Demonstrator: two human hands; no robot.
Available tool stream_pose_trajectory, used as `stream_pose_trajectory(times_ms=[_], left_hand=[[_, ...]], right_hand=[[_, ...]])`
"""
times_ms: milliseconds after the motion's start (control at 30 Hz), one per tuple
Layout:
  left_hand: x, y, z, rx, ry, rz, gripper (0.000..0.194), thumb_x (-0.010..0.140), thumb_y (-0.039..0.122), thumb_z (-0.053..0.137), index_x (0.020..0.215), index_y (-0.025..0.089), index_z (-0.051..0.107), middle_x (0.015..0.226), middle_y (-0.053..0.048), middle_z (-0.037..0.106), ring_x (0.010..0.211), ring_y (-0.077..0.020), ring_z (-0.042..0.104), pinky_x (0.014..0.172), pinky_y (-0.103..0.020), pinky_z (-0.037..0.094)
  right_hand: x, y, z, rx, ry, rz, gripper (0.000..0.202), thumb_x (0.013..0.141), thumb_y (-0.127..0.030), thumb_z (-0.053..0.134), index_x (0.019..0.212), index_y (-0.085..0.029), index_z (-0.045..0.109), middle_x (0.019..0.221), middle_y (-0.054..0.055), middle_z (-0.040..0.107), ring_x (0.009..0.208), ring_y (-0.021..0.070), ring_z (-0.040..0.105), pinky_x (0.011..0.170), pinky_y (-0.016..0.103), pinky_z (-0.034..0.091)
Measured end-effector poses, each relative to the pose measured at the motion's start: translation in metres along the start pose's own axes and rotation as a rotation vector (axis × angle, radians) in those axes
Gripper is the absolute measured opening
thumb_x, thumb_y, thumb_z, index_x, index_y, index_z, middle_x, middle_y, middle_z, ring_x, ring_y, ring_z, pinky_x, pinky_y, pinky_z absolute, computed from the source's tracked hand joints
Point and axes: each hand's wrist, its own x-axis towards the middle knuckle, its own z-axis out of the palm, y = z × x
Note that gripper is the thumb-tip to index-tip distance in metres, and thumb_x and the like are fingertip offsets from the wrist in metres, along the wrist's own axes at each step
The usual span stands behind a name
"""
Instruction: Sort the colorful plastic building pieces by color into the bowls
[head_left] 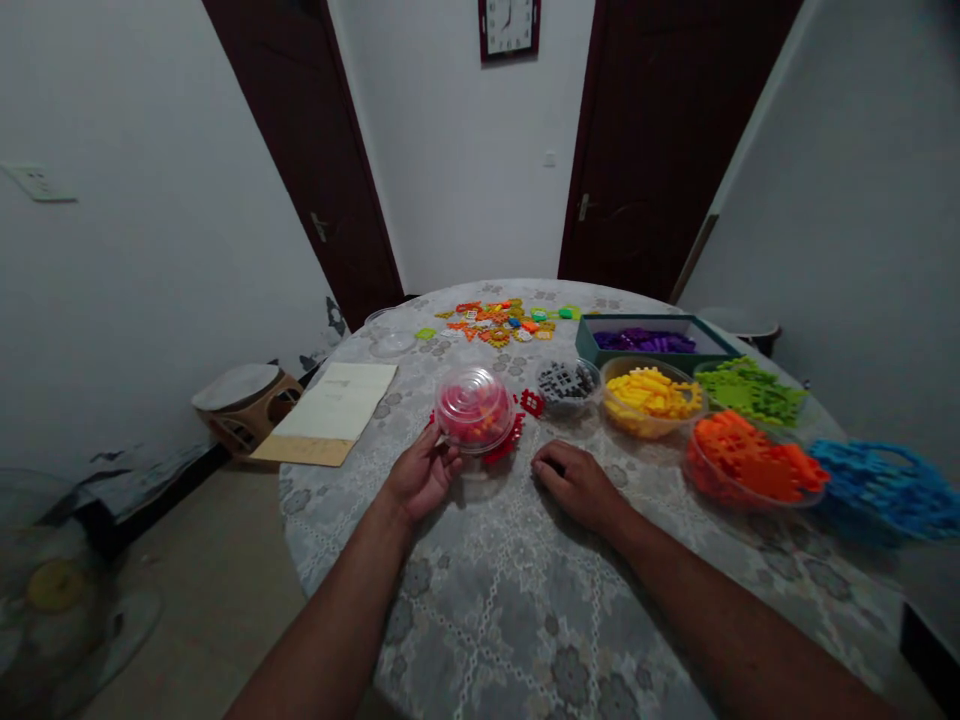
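Note:
A round clear plastic container (474, 405) with pink and red pieces showing through it is at the middle of the table. My left hand (427, 475) grips its lower left edge, palm turned up. Red toothed pieces (504, 443) show just below and right of the container. My right hand (574, 480) rests on the patterned cloth with its fingers curled; whether anything is under them is hidden. A small red piece (532, 402) lies beyond my right hand, beside a tub of grey pieces (567, 382).
Tubs of yellow (651, 395), green (754, 388), orange (750, 460) and blue pieces (889, 485) line the right side. A box (658, 350) holds purple pieces. Mixed pieces (499, 322) lie at the back, clear lids (392, 343) and a paper pad (334, 400) at left.

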Motion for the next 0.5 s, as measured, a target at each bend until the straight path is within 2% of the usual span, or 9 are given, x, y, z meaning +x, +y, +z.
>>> stream_pose_trajectory(times_ms=[67, 167, 267, 333, 400, 500], left_hand=[[-0.003, 0.0, 0.001, -0.007, -0.005, -0.022, 0.012, 0.11, 0.023, 0.051, 0.109, 0.017, 0.061, 0.073, 0.002, 0.065, 0.05, -0.0064, 0.062, 0.05, -0.015, 0.056], [-0.007, 0.001, 0.001, -0.043, -0.013, -0.061, 0.015, 0.11, 0.022, 0.049, 0.102, 0.018, 0.061, 0.068, 0.004, 0.058, 0.042, -0.0028, 0.048, 0.041, -0.01, 0.044], [-0.013, 0.005, 0.003, -0.066, -0.035, -0.06, 0.019, 0.11, 0.021, 0.047, 0.099, 0.017, 0.062, 0.062, 0.006, 0.049, 0.04, -0.0029, 0.041, 0.04, -0.01, 0.04], [-0.018, 0.008, 0.006, -0.06, -0.058, 0.008, 0.022, 0.11, 0.019, 0.046, 0.098, 0.017, 0.064, 0.063, 0.006, 0.05, 0.042, -0.0035, 0.043, 0.041, -0.011, 0.043], [-0.021, 0.01, 0.012, -0.008, -0.078, 0.117, 0.02, 0.108, 0.019, 0.048, 0.095, 0.018, 0.064, 0.068, 0.005, 0.057, 0.045, -0.0042, 0.048, 0.044, -0.012, 0.046], [-0.025, 0.009, 0.024, 0.174, -0.131, 0.275, 0.011, 0.102, 0.03, 0.066, 0.096, 0.02, 0.065, 0.08, 0.002, 0.069, 0.056, -0.0086, 0.062, 0.053, -0.019, 0.056]], right_hand=[[0.0, 0.002, 0.001, -0.002, -0.003, -0.006, 0.018, 0.097, -0.026, 0.057, 0.088, -0.021, 0.071, 0.088, 0.004, 0.072, 0.083, 0.0204, 0.067, 0.081, 0.033, 0.05], [0.002, 0.002, 0.001, -0.003, -0.005, -0.015, 0.017, 0.097, -0.023, 0.056, 0.087, -0.021, 0.069, 0.087, 0.003, 0.071, 0.083, 0.0196, 0.066, 0.08, 0.032, 0.048], [0.002, 0.002, 0.001, -0.01, 0.002, -0.027, 0.017, 0.097, -0.021, 0.056, 0.085, -0.021, 0.067, 0.085, 0.002, 0.069, 0.081, 0.0186, 0.064, 0.078, 0.031, 0.046], [0.002, 0.001, 0.001, -0.027, 0.002, -0.058, 0.017, 0.097, -0.02, 0.055, 0.084, -0.021, 0.066, 0.084, 0.003, 0.067, 0.081, 0.0186, 0.063, 0.078, 0.03, 0.046], [0.0, -0.002, 0.001, -0.052, -0.032, -0.123, 0.016, 0.097, -0.019, 0.055, 0.084, -0.021, 0.066, 0.085, 0.003, 0.067, 0.082, 0.0186, 0.062, 0.079, 0.03, 0.046], [-0.004, -0.01, 0.003, -0.119, -0.13, -0.205, 0.012, 0.095, -0.018, 0.058, 0.087, -0.021, 0.066, 0.088, 0.003, 0.067, 0.083, 0.0183, 0.061, 0.079, 0.029, 0.047]])
